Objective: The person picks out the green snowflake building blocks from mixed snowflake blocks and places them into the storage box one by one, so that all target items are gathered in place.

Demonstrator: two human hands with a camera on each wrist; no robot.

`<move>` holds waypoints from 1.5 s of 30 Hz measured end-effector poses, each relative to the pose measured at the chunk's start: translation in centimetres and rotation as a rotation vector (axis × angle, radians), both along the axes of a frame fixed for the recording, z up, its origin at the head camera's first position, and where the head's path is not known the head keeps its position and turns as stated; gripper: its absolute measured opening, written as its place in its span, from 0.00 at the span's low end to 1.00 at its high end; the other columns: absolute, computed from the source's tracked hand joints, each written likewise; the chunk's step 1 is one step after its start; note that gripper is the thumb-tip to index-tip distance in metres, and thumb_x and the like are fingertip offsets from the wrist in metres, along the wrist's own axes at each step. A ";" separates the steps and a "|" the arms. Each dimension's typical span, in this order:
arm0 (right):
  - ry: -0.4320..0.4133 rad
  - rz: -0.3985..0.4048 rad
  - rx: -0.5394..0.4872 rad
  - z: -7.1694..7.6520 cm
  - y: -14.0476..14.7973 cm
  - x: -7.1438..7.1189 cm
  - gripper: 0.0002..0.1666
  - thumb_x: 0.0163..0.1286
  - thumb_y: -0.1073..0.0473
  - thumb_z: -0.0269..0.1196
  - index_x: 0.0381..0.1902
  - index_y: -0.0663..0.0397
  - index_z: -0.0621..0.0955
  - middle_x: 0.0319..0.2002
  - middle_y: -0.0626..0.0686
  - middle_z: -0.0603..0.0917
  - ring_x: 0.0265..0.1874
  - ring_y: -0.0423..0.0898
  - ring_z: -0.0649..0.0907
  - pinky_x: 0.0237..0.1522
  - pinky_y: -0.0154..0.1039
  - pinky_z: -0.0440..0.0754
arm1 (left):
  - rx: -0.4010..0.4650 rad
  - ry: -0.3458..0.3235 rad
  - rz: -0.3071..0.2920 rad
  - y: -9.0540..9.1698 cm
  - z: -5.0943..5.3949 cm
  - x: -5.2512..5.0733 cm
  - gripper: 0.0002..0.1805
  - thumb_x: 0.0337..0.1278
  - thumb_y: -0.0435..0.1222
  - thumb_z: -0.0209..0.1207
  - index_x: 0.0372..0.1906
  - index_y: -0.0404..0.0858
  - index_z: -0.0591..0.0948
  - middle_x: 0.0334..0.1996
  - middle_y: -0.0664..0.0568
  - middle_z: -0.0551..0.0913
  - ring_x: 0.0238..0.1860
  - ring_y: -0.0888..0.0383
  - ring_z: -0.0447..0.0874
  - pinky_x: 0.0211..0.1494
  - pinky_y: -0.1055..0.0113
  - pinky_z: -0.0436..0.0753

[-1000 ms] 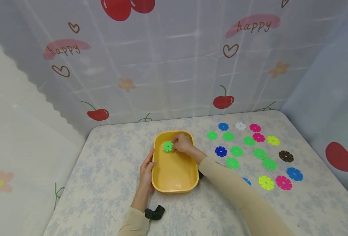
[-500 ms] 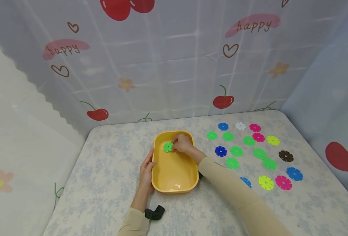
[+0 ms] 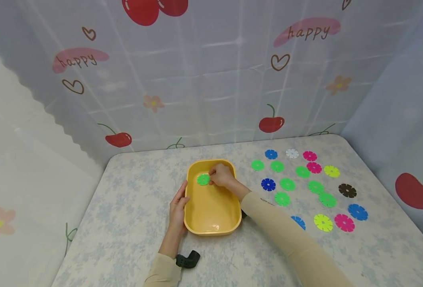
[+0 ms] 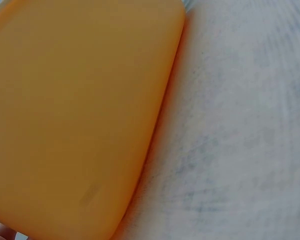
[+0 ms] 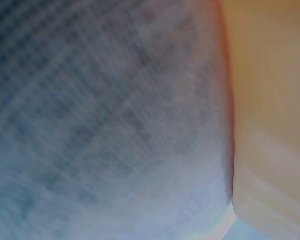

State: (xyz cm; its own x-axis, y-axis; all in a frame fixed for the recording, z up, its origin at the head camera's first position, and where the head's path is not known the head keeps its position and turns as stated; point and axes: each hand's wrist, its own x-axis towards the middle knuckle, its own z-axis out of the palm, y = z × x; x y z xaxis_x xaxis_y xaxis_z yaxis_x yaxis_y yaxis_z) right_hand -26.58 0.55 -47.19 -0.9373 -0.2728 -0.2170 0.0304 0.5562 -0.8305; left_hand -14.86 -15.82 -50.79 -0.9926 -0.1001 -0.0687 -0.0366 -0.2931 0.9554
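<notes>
A yellow plastic tray (image 3: 211,211) stands on the table in the head view. My left hand (image 3: 177,207) holds its left side, thumb over the rim. My right hand (image 3: 221,175) reaches inside near the far end, fingertips bent together at the right edge of a green interlocking disc (image 3: 202,179). The pinch itself is partly hidden by the fingers. The tray's outer wall (image 4: 80,110) fills much of the left wrist view, with a bit of finger at the bottom corner. In the right wrist view only the tray's wall (image 5: 272,110) and the tabletop appear.
Right of the tray, several notched discs lie loose on the patterned tabletop (image 3: 136,199): green (image 3: 287,184), dark blue (image 3: 268,184), pink (image 3: 345,222), yellow (image 3: 323,222), brown (image 3: 347,190) and white (image 3: 292,153). The right sleeve (image 3: 286,235) passes close to a blue disc (image 3: 298,222). A printed curtain (image 3: 211,79) stands behind.
The green disc in the tray has shifted slightly left and toward me, and its angle has changed. Both hands and the tray have hardly moved.
</notes>
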 end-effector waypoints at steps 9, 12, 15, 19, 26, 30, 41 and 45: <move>0.065 0.102 -0.081 0.7 1.1 0.6 0.17 0.72 0.65 0.57 0.55 0.67 0.80 0.39 0.58 0.83 0.36 0.50 0.87 0.37 0.39 0.85 | -0.003 -0.001 -0.004 0.2 -0.1 0.1 0.31 0.69 0.27 0.42 0.75 0.43 0.62 0.77 0.53 0.56 0.78 0.56 0.50 0.78 0.56 0.57; 0.060 0.197 -0.168 2.1 2.7 1.6 0.19 0.73 0.64 0.56 0.59 0.68 0.77 0.41 0.59 0.82 0.41 0.55 0.86 0.42 0.46 0.85 | 0.002 -0.014 -0.004 0.4 0.1 0.1 0.30 0.69 0.28 0.42 0.75 0.44 0.62 0.77 0.53 0.56 0.77 0.55 0.51 0.77 0.57 0.59; 0.067 0.238 -0.191 3.7 4.7 2.7 0.20 0.72 0.63 0.58 0.59 0.66 0.77 0.41 0.58 0.83 0.42 0.57 0.85 0.45 0.51 0.85 | 0.020 -0.030 0.004 0.4 0.2 0.1 0.30 0.69 0.28 0.43 0.75 0.46 0.63 0.77 0.55 0.57 0.77 0.57 0.54 0.75 0.62 0.64; 0.085 0.204 -0.154 4.8 8.0 4.5 0.19 0.70 0.62 0.60 0.56 0.63 0.79 0.39 0.56 0.83 0.39 0.59 0.84 0.38 0.46 0.84 | 0.036 -0.025 0.002 0.2 0.2 0.1 0.30 0.70 0.28 0.44 0.75 0.46 0.64 0.77 0.56 0.57 0.76 0.57 0.55 0.70 0.68 0.71; 0.141 0.047 -0.055 5.2 15.3 7.3 0.21 0.66 0.63 0.65 0.57 0.63 0.79 0.44 0.60 0.83 0.39 0.50 0.81 0.37 0.35 0.83 | 0.053 -0.033 0.007 0.0 0.1 0.1 0.30 0.70 0.28 0.44 0.75 0.48 0.64 0.77 0.58 0.57 0.76 0.58 0.57 0.69 0.67 0.72; 0.146 -0.015 -0.043 4.7 18.7 8.5 0.24 0.65 0.63 0.66 0.57 0.67 0.78 0.48 0.65 0.82 0.41 0.50 0.82 0.37 0.33 0.84 | 0.055 -0.030 0.008 0.0 0.1 0.2 0.30 0.71 0.28 0.43 0.75 0.48 0.63 0.77 0.57 0.57 0.76 0.58 0.56 0.69 0.67 0.72; 0.071 -0.103 -0.036 1.8 23.2 9.9 0.29 0.66 0.63 0.65 0.61 0.72 0.74 0.56 0.72 0.78 0.47 0.58 0.82 0.41 0.35 0.83 | 0.055 -0.015 -0.001 0.0 0.1 0.2 0.30 0.71 0.28 0.43 0.75 0.46 0.63 0.77 0.56 0.56 0.76 0.57 0.56 0.71 0.66 0.70; 0.038 -0.143 -0.002 1.0 23.5 10.0 0.29 0.66 0.62 0.65 0.62 0.71 0.73 0.57 0.71 0.77 0.50 0.60 0.81 0.44 0.41 0.84 | 0.050 -0.017 0.003 0.0 0.1 0.1 0.30 0.71 0.28 0.43 0.75 0.46 0.63 0.77 0.56 0.56 0.76 0.57 0.56 0.71 0.65 0.70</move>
State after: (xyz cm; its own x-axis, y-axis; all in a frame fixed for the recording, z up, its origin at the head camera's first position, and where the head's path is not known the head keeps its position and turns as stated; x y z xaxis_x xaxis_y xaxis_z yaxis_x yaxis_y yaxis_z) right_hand -16.55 24.04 -46.18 -0.9741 -0.1364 -0.1803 0.0778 0.5468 -0.8336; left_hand -14.75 -15.77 -50.73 -0.9910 -0.0992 -0.0904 -0.0515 -0.3410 0.9387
